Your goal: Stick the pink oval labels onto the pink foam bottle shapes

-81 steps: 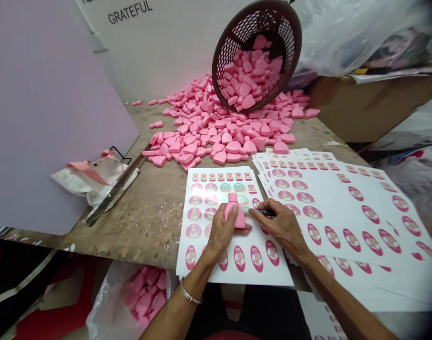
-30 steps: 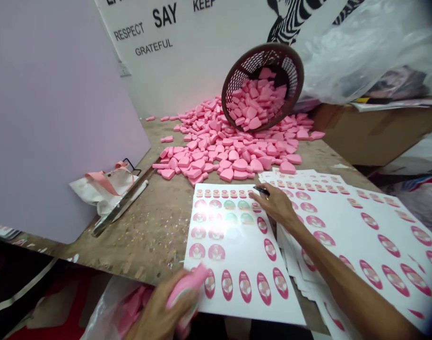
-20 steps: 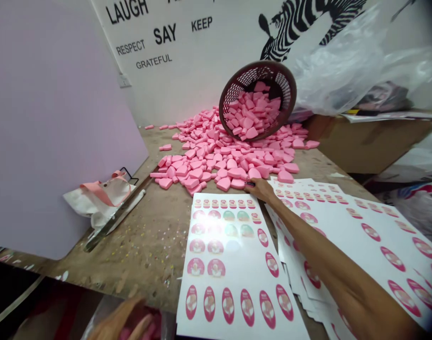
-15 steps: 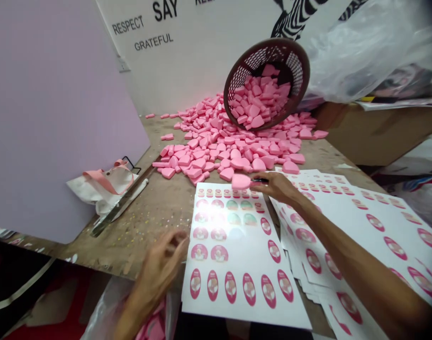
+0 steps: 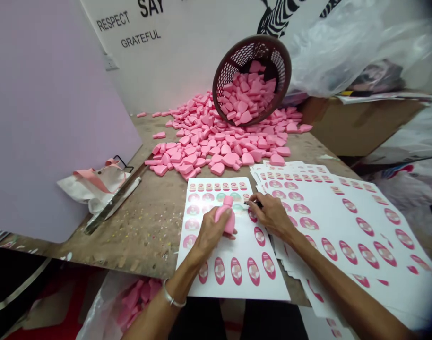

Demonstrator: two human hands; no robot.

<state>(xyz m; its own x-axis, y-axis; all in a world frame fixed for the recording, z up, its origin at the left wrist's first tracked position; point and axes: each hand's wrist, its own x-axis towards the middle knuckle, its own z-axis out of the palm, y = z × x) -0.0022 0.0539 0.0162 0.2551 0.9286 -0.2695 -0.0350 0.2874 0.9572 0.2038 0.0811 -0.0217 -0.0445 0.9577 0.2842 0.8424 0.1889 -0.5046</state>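
Note:
My left hand (image 5: 211, 233) grips a pink bottle-shaped foam piece (image 5: 226, 216), holding it upright over a white sticker sheet (image 5: 237, 289). The sheet carries rows of round and oval pink labels, and the piece hides some of them. My right hand (image 5: 271, 217) rests on the sheet's right edge, its fingers shut on a thin black pen (image 5: 253, 203), whose tip is close to the foam piece. Above the sheet lies a large heap of pink foam pieces (image 5: 202, 151), spilling from a tilted brown plastic basket (image 5: 230, 61).
A stack of label sheets (image 5: 325, 222) fans out to the right on a speckled wooden table (image 5: 120, 241). A lilac board (image 5: 60, 118) stands at left, beside a white bag with pink straps (image 5: 95, 184). A plastic bag of pink pieces (image 5: 134, 300) sits below the table edge.
My left hand has come up from the bag by the table edge and now holds the pink piece. That piece no longer sits at my right hand, which has moved down the sheet.

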